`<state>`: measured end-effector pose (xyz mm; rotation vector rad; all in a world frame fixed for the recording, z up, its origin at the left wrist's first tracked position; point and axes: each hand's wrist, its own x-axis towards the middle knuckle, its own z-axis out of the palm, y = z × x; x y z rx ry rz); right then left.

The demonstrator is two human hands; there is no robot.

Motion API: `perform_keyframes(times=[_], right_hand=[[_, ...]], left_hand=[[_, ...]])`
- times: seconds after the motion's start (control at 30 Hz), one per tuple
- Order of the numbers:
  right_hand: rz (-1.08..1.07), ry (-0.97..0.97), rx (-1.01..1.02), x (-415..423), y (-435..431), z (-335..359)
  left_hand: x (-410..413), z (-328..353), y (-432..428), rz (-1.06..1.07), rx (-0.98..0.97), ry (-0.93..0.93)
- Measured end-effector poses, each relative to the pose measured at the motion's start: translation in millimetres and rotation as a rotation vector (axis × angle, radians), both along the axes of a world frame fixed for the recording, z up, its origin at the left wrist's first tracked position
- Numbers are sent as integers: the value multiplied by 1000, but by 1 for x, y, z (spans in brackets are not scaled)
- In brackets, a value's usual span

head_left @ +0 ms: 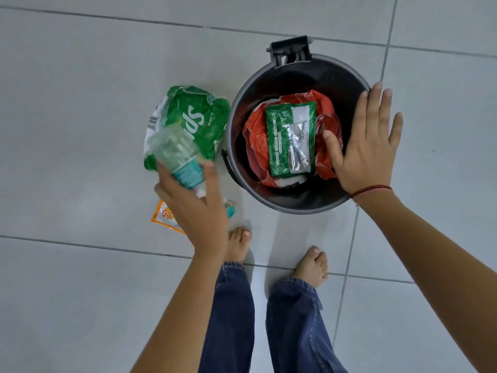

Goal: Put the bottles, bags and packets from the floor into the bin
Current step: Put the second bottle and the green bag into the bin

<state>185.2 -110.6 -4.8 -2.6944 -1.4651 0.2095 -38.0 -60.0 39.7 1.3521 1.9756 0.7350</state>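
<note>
A clear bottle (178,162) is gripped by the left hand (199,208) just left of the bin (295,205), ready for dropping in; the right hand (368,146) is spread flat and empty over the bin's right rim, probably to steady it.

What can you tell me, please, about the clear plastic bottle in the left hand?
The clear plastic bottle is small, see-through and blurred, with a teal label around its middle. The left hand grips its lower part, hiding the cap end. It points up and away, over the crumpled green plastic bag, left of the round black bin.
</note>
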Motion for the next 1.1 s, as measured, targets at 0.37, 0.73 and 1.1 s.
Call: perform_keyframes(times=[0.37,0.73,1.1], right_hand=[[-21,14,11,1,1,-1],[-9,12,-16,-1,1,1],[-7,-6,21,1,-1,-4]], left_hand=[[122,-95,29,-901,-227,708],[90,-47,28,-854,109,189],[-42,-148,54,-576,-402,635]])
